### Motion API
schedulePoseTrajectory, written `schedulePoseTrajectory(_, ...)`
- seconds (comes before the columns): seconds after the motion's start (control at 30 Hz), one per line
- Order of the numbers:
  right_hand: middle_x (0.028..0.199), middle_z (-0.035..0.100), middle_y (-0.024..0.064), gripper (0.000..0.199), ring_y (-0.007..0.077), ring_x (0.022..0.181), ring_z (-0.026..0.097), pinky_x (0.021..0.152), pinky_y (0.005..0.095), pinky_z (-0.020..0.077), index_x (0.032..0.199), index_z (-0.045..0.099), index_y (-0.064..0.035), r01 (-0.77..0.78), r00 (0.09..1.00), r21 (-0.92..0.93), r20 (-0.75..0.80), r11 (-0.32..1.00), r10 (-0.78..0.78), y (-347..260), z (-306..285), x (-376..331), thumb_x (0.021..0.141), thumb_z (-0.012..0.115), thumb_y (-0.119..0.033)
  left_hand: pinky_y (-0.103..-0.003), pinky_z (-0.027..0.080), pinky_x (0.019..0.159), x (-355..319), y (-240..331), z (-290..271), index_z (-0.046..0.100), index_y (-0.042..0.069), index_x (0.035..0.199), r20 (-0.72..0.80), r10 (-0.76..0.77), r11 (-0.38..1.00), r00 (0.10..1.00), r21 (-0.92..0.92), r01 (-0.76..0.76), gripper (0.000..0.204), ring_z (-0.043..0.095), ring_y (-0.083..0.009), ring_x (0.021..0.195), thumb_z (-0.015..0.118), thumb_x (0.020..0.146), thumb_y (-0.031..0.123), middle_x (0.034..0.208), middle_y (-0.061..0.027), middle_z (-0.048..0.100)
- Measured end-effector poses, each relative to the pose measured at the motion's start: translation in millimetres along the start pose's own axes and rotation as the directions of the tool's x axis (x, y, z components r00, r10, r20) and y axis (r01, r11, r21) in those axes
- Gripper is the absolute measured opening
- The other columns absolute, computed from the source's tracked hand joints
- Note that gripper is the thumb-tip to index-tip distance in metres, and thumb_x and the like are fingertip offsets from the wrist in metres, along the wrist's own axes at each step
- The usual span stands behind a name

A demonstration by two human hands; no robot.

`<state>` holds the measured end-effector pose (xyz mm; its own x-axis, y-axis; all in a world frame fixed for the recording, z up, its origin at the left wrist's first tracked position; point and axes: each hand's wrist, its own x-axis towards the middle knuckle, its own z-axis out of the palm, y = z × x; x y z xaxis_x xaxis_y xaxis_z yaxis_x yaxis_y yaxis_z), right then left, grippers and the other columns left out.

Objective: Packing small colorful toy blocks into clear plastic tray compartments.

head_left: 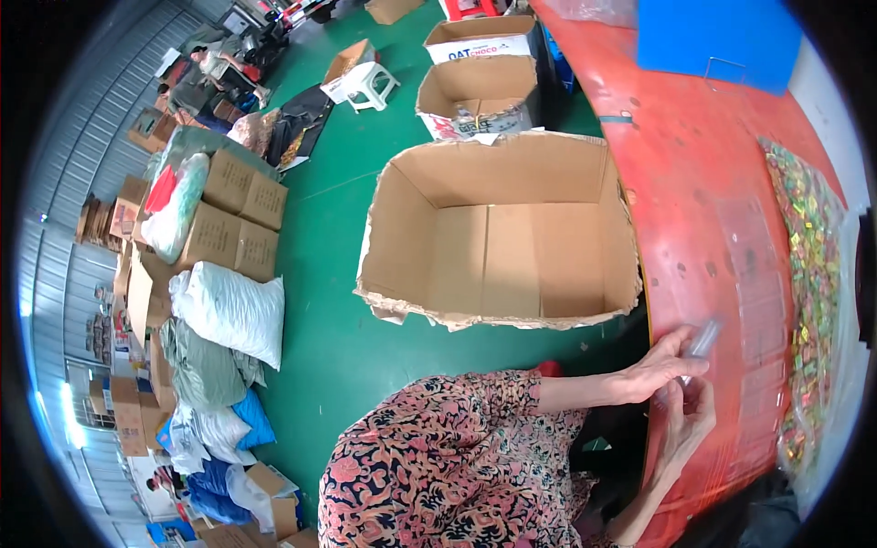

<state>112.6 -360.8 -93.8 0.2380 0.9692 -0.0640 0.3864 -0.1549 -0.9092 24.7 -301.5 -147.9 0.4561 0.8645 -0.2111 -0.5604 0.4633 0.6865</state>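
My left hand (660, 370) is closed around a small clear plastic piece (702, 340), which sticks up past the fingers, slightly blurred. Just below it, my right hand (687, 422) has thumb and fingers pinched together, close against the left hand. What lies between the right fingertips is hidden or too small to make out. Both hands are over the near edge of the red table (681, 210). Beside them on the table lie clear plastic trays (760, 374). Past the trays stretches a long clear bag of small, colourful wrapped pieces (808, 292).
A large open cardboard box (512, 247) stands left of the table, with smaller open boxes (480, 87) behind it. A blue bin (717, 41) sits at the table's far end. Stacked cartons (228, 210) and white sacks (233, 310) line the left. Other people (215, 73) are far off.
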Motion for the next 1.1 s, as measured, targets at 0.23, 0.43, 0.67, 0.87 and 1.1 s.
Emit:
schedulePoseTrajectory(0.23, 0.076, 0.062, 0.0045, 0.015, 0.0087, 0.069, 0.054, 0.063, 0.0234, 0.0448, 0.091, 0.061, 0.0050, -0.092, 0.995, 0.210, -0.013, 0.973, 0.096, 2, 0, 2, 0.081, 0.065, -0.005, -0.027, 0.050, 0.066, -1, 11, 4, 0.049, 0.005, 0.109, -0.047, 0.037, 0.998, 0.998, -0.055, -0.040, 0.032, 0.057, -0.0107, 0.076, 0.064, 0.081, 0.008, 0.087, -0.0017, 0.057)
schedulePoseTrajectory(0.43, 0.082, 0.061, 0.0113, 0.020, 0.0197, 0.071, 0.059, 0.059, 0.0301, 0.0477, 0.091, 0.059, 0.0026, 0.107, 0.982, -0.062, -0.147, 0.992, -0.115, 10, 4, -3, 0.076, 0.070, -0.005, -0.031, 0.050, 0.078, 2, 0, -5, 0.049, 0.005, 0.116, -0.030, -0.070, 0.994, 0.997, -0.090, 0.067, 0.039, 0.060, -0.0145, 0.085, 0.066, 0.082, 0.012, 0.095, -0.0064, 0.061)
schedulePoseTrajectory(0.67, 0.112, 0.050, 0.0197, 0.064, 0.0382, 0.101, 0.047, 0.089, 0.0441, 0.0412, 0.128, 0.041, 0.0007, 0.213, 0.962, -0.399, -0.076, 0.892, -0.263, 3, 6, -13, 0.069, 0.067, -0.003, -0.031, 0.050, 0.079, 1, 1, -4, 0.053, 0.007, 0.107, -0.054, -0.179, 0.981, 0.982, -0.088, 0.174, 0.022, 0.060, -0.0137, 0.087, 0.061, 0.088, 0.015, 0.095, -0.0053, 0.062)
schedulePoseTrajectory(0.87, 0.105, 0.051, 0.0206, 0.061, 0.0366, 0.096, 0.049, 0.082, 0.0434, 0.0437, 0.128, 0.041, 0.0022, 0.169, 0.951, -0.405, -0.174, 0.899, -0.257, 9, 2, -18, 0.070, 0.061, 0.002, -0.032, 0.044, 0.090, -2, 7, 3, 0.049, 0.007, 0.117, 0.057, -0.245, 0.969, 0.968, 0.032, 0.244, 0.027, 0.054, -0.0135, 0.102, 0.054, 0.093, 0.021, 0.111, -0.0055, 0.056)
schedulePoseTrajectory(1.1, 0.093, 0.049, 0.0151, 0.051, 0.0311, 0.086, 0.048, 0.075, 0.0396, 0.0414, 0.120, 0.048, 0.0026, 0.180, 0.912, -0.598, -0.197, 0.781, -0.360, 23, -27, -20, 0.070, 0.059, 0.005, -0.035, 0.041, 0.092, 32, 47, 24, 0.047, -0.005, 0.122, 0.259, 0.048, 0.582, 0.965, 0.778, -0.238, 0.045, 0.051, -0.0249, 0.105, 0.056, 0.090, 0.025, 0.112, -0.0167, 0.054)
